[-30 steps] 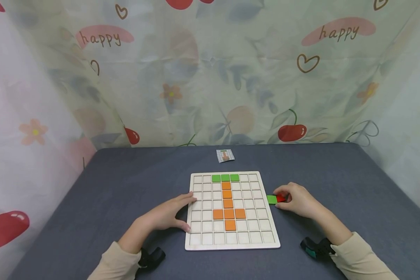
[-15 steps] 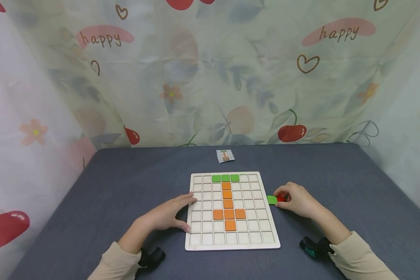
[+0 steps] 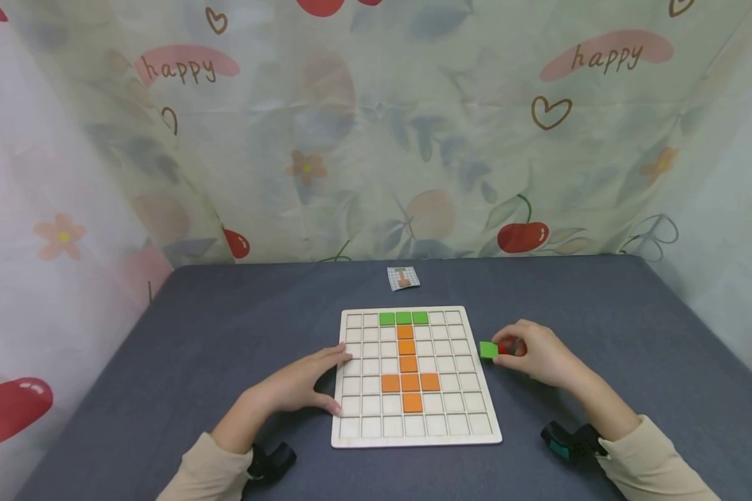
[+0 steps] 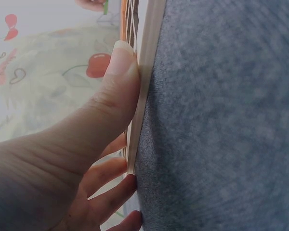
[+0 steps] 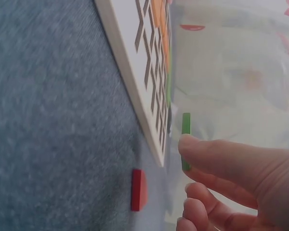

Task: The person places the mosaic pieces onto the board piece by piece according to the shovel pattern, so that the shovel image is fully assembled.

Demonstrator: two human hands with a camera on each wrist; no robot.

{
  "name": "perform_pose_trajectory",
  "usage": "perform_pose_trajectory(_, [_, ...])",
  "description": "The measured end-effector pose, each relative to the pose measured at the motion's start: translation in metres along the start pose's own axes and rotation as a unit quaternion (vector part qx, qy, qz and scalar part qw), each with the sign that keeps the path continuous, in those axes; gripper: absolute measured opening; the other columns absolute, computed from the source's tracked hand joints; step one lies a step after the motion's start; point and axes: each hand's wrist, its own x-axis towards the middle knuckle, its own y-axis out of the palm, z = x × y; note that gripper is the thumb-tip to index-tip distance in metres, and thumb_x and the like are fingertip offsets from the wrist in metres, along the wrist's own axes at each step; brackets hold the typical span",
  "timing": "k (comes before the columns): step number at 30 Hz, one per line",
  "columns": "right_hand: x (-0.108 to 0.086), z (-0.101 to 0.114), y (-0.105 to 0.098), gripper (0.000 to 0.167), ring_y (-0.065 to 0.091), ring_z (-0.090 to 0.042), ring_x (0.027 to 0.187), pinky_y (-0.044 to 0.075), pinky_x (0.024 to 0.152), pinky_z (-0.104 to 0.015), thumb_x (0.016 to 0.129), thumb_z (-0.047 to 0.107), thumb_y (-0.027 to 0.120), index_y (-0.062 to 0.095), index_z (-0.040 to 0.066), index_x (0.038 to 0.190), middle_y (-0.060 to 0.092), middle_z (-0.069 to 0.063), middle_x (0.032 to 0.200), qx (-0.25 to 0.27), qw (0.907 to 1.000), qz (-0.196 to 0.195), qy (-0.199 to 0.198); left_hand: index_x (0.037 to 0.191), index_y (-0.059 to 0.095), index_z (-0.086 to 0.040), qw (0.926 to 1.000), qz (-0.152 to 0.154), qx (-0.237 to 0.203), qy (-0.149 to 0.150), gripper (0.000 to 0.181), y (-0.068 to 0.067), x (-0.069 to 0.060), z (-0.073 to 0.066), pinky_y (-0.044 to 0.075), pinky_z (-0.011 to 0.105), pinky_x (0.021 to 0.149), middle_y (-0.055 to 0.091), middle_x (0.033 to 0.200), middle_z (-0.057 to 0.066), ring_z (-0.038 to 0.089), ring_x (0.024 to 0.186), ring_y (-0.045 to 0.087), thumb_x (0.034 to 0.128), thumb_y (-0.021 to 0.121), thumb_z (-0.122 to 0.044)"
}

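Observation:
My right hand (image 3: 539,353) pinches a green square tile (image 3: 488,350) between thumb and fingers, just off the board's right edge. In the right wrist view the green tile (image 5: 186,124) is held on edge above the table. A red tile (image 5: 138,190) lies on the cloth below, mostly hidden by my fingers in the head view. My left hand (image 3: 301,383) rests on the left edge of a white grid board (image 3: 416,441), thumb and fingers spread along it. Set in the grid are a row of green tiles (image 3: 404,318) and several orange tiles (image 3: 409,383).
A small printed card (image 3: 404,278) with a grid picture lies behind the board. Dark cloth (image 3: 257,306) covers the table. Patterned curtains (image 3: 376,139) hang behind and at both sides. A black wrist mount (image 3: 573,443) sits under my right wrist.
My right hand has raised the green tile slightly from the table beside the board, leaving the red tile below. The left hand and the board have stayed in place.

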Motion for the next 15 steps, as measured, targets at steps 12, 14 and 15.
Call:
perform_pose_trajectory(12, [-0.003, 0.019, 0.002, 0.023, 0.047, -0.003, 0.066, 0.042, 0.057, -0.019, 0.077, 0.013, 0.074, 0.068, 0.005, 0.098, 0.059, 0.001, 0.079, 0.027, 0.9992, 0.023, -0.019, 0.142, 0.039, -0.008, 1.0, -0.002, 0.002, -0.001, 0.087, 0.0, 0.0, 0.0, 0.029, 0.051, 0.111, 0.026, 0.154, 0.013, 0.032, 0.141, 0.027, 0.0701, 0.078, -0.037])
perform_pose_trajectory(14, [-0.003, 0.022, 0.004, 0.023, 0.047, -0.003, 0.066, 0.042, 0.058, -0.019, 0.077, 0.012, 0.074, 0.067, 0.005, 0.098, 0.059, 0.001, 0.078, 0.029, 0.9989, 0.028, -0.021, 0.142, 0.039, -0.009, 1.0, -0.002, 0.003, -0.001, 0.087, 0.0, 0.0, 0.0, 0.029, 0.051, 0.111, 0.026, 0.154, 0.013, 0.032, 0.141, 0.027, 0.0701, 0.078, -0.037])
perform_pose_trajectory(15, [-0.004, 0.023, 0.005, 0.023, 0.047, -0.003, 0.067, 0.042, 0.058, -0.019, 0.077, 0.012, 0.074, 0.067, 0.005, 0.098, 0.059, 0.001, 0.079, 0.032, 0.9988, 0.032, -0.022, 0.142, 0.039, -0.009, 1.0, -0.002, 0.004, 0.0, 0.087, 0.001, 0.0, 0.0, 0.029, 0.051, 0.111, 0.026, 0.154, 0.013, 0.032, 0.141, 0.027, 0.0701, 0.078, -0.037])
